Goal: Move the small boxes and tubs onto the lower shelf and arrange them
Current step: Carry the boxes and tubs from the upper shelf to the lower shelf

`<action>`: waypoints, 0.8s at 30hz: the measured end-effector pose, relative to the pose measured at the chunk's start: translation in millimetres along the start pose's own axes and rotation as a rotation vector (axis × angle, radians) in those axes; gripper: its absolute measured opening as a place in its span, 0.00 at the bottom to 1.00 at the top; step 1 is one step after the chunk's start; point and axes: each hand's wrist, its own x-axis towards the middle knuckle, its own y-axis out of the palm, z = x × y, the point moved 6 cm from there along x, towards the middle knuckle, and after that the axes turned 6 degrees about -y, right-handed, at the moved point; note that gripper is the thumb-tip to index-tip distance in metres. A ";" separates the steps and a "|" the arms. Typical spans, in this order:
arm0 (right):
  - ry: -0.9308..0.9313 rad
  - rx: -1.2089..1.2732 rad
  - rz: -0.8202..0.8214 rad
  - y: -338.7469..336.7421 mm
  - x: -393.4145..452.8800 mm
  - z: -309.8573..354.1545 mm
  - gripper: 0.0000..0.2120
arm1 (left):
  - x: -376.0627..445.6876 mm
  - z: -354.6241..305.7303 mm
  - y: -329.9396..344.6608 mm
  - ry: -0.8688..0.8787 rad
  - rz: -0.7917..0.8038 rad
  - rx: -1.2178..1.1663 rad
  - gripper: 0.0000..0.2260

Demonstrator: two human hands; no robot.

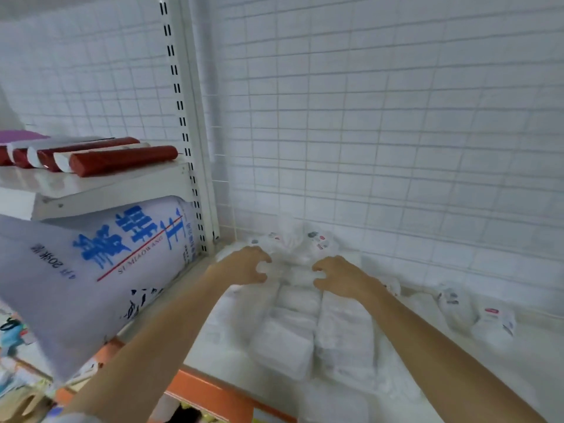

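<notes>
We see a white shelf [213,355] with an orange front edge, carrying blurred white packets [308,328] and tubs [494,323].
</notes>
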 end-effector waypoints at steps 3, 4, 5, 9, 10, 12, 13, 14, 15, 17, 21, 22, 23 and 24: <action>0.052 -0.066 0.046 2.9 11.3 0.7 0.27 | 22.9 0.4 12.4 0.075 0.079 0.139 0.22; 0.061 -0.107 0.059 2.1 13.0 1.0 0.28 | 29.4 1.7 14.7 0.082 0.105 0.171 0.22; 0.065 -0.151 0.071 0.7 13.3 2.3 0.28 | 33.8 2.6 16.0 0.091 0.137 0.185 0.22; 0.084 -0.287 0.119 -1.6 16.7 7.2 0.31 | 48.2 7.1 17.5 0.163 0.189 0.210 0.24; 0.088 -0.321 0.132 0.0 18.8 8.4 0.32 | 49.2 5.9 17.4 0.196 0.165 0.245 0.23; 0.080 -0.396 0.117 3.5 24.3 10.3 0.29 | 48.6 0.4 17.1 0.272 0.096 0.313 0.22; 0.076 -0.419 0.095 4.1 25.5 11.5 0.27 | 47.4 -2.2 16.2 0.301 0.071 0.328 0.22; 0.077 -0.423 0.079 4.5 25.6 12.3 0.26 | 47.2 -2.9 15.5 0.312 0.064 0.331 0.22; 0.075 -0.415 0.068 4.0 24.3 13.4 0.26 | 46.8 -2.9 14.2 0.321 0.059 0.320 0.22; 0.065 -0.379 0.058 1.6 20.3 14.8 0.26 | 46.5 -1.1 12.4 0.336 0.051 0.282 0.20; 0.030 -0.350 -0.001 -3.2 13.3 19.5 0.24 | 42.8 1.1 5.2 0.359 -0.021 0.222 0.18; 0.016 -0.372 -0.025 -3.9 13.2 20.9 0.23 | 41.9 2.2 3.5 0.357 -0.037 0.215 0.17; 0.002 -0.401 -0.051 -4.8 13.4 22.2 0.23 | 40.7 3.3 1.5 0.357 -0.060 0.213 0.15; -0.006 -0.424 -0.072 -5.0 14.0 23.2 0.22 | 39.4 4.7 -0.4 0.353 -0.086 0.213 0.13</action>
